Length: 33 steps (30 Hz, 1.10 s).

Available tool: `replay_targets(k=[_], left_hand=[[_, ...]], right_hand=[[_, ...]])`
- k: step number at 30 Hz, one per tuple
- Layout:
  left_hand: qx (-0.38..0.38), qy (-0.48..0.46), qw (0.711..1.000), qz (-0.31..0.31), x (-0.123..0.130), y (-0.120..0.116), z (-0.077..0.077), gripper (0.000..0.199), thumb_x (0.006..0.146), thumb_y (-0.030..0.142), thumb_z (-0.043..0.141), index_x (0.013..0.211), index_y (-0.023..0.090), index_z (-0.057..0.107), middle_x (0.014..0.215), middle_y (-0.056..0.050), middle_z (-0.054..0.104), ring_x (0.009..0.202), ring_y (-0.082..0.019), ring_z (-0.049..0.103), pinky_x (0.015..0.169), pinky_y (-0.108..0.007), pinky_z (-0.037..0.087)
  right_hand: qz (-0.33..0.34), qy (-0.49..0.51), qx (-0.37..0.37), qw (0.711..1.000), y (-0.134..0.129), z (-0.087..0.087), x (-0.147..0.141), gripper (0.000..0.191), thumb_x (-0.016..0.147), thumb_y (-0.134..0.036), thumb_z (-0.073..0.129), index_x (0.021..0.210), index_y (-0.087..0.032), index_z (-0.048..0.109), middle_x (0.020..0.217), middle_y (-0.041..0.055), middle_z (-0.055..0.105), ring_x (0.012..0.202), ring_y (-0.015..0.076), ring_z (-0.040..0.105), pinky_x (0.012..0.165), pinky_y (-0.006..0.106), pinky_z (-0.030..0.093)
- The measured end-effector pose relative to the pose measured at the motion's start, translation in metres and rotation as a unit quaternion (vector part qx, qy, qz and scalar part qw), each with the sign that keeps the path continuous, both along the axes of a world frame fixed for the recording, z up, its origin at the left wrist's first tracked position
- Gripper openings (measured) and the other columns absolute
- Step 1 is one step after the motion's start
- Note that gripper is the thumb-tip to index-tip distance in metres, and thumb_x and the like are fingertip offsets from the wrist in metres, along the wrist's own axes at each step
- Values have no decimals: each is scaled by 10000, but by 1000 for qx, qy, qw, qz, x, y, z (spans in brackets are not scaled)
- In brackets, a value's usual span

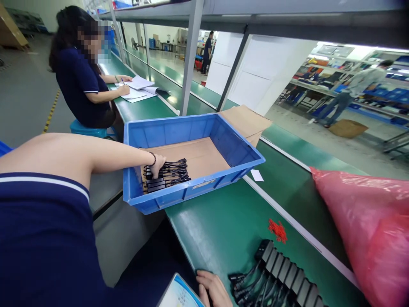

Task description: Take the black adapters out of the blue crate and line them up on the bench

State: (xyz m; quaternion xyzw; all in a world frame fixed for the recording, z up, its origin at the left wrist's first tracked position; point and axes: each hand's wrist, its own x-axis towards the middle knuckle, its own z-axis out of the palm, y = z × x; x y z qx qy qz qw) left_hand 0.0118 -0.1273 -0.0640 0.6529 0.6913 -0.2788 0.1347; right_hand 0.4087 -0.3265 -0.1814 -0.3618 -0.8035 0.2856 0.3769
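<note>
My left hand (157,165), with a dark beaded bracelet at the wrist, reaches into a blue plastic bin (191,192). Its fingers close over the end of a row of black cabled modules (166,175) on the bin's cardboard-lined floor; the fingertips are partly hidden. My right hand (214,289) lies on the edge of the green workbench (204,230), fingers stretched out and holding nothing visible. Close by it is a white and blue card (180,293). Right of that hand, more black cabled modules (283,273) form a slanting row, cables toward me.
Small red pieces (277,231) lie on the bench beyond the modules. A pink plastic bag (367,221) bulges at the right. Cardboard (246,121) and a white slip (257,175) are by the bin. A metal post (191,55) rises behind; a co-worker (83,81) writes at left.
</note>
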Motion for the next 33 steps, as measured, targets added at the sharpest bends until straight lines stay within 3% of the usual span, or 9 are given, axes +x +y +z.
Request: replay_targets(k=[3, 7, 12, 17, 20, 24, 27, 29, 33], left_hand=[[46, -11, 998, -51, 2, 0, 8, 890, 351, 464, 743, 1124, 115, 476, 1026, -153, 577, 888, -271, 563, 697, -288, 464], [192, 12, 961, -198, 17, 3, 34, 772, 458, 392, 700, 1136, 126, 445, 1077, -174, 518, 991, -312, 476, 756, -351, 434], [314, 47, 906, -279, 45, 11, 93, 633, 608, 331, 597, 1173, 112, 411, 1026, -180, 495, 1010, -327, 437, 816, -410, 380], [433, 57, 834, -337, 82, 13, 160, 614, 718, 339, 509, 1261, 104, 344, 1133, -171, 430, 1124, -344, 366, 914, -472, 313], [496, 13, 780, -382, 116, 1, 180, 618, 765, 347, 482, 1313, 130, 294, 1254, -146, 362, 1219, -340, 289, 985, -503, 261], [526, -61, 655, -539, 173, -25, 168, 454, 820, 286, 469, 1263, 293, 370, 1253, -59, 422, 1227, -247, 344, 1022, -453, 295], [532, -88, 505, -674, 219, -41, 142, 387, 822, 241, 510, 1190, 332, 435, 1177, -35, 499, 1163, -207, 416, 1002, -435, 351], [516, -111, 432, -731, 249, -50, 122, 340, 825, 228, 513, 1156, 295, 473, 1147, -54, 521, 1121, -208, 440, 964, -433, 394], [446, -186, 387, -785, 292, -62, 88, 304, 841, 196, 457, 1136, 253, 509, 1100, -76, 542, 1074, -221, 458, 897, -423, 442]], right_hand=[[52, -13, -11, 998, 5, 15, 3, 392, 773, -184, 481, 1067, -437, 537, 898, -2, 658, 772, 249, 660, 611, 373, 586], [69, -29, -16, 997, 8, 33, 6, 346, 792, -164, 469, 1052, -377, 551, 921, 8, 647, 810, 217, 653, 650, 316, 582], [65, 3, -5, 998, 4, 36, 5, 231, 831, -108, 435, 980, -221, 571, 916, 47, 632, 830, 149, 618, 734, 263, 528], [53, 30, -29, 998, -1, 40, 0, 169, 843, -170, 447, 928, -185, 592, 881, 54, 639, 828, 142, 600, 758, 254, 495], [42, 68, -92, 993, -2, 47, 4, 173, 860, -224, 455, 887, -183, 621, 867, 50, 647, 826, 137, 604, 766, 246, 483], [-55, 199, -204, 957, 6, 59, 28, 253, 882, -335, 458, 830, -170, 643, 841, 61, 643, 792, 144, 596, 746, 260, 467], [-164, 375, -282, 868, 20, 72, 53, 313, 859, -441, 478, 817, -169, 624, 823, 58, 628, 737, 141, 575, 699, 263, 456], [-162, 473, -321, 804, 30, 85, 62, 383, 847, -528, 445, 924, -195, 617, 919, 63, 627, 806, 160, 579, 744, 296, 453], [-61, 527, -372, 762, 40, 108, 58, 587, 820, -646, 361, 1212, -236, 512, 1107, 83, 585, 1000, 211, 555, 870, 376, 421]])
